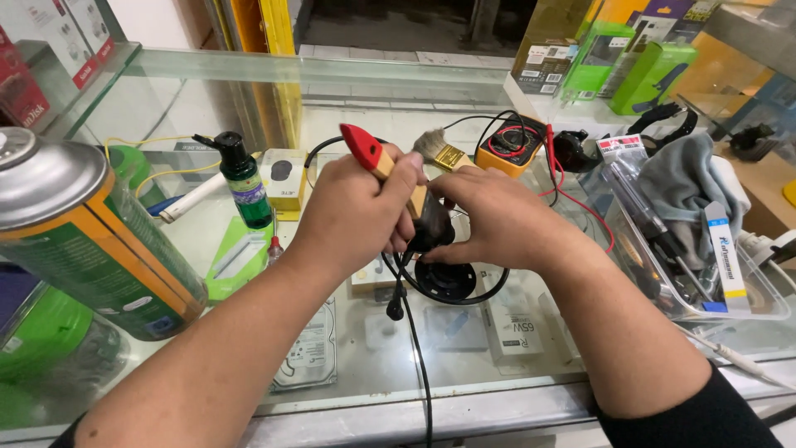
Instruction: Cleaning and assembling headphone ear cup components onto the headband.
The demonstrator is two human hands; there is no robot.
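Observation:
My left hand (352,211) grips a paintbrush (373,156) with a wooden handle and a red tip; its bristle end points down between my hands. My right hand (497,220) pinches a small black part (433,228) of a black headset, right where the bristles meet it. Just below my hands a round black ear cup (448,282) rests on the glass counter (464,365). The headset's black cable (419,357) runs toward me over the counter edge. The bristles and most of the black part are hidden by my fingers.
A large spray can (75,224) stands at the near left, and a green bottle (245,182) with a black nozzle behind it. A second brush (441,152) and an orange multimeter (510,145) with red leads lie beyond my hands. At the right is a clear tool tray (746,307) and a grey cloth (680,178).

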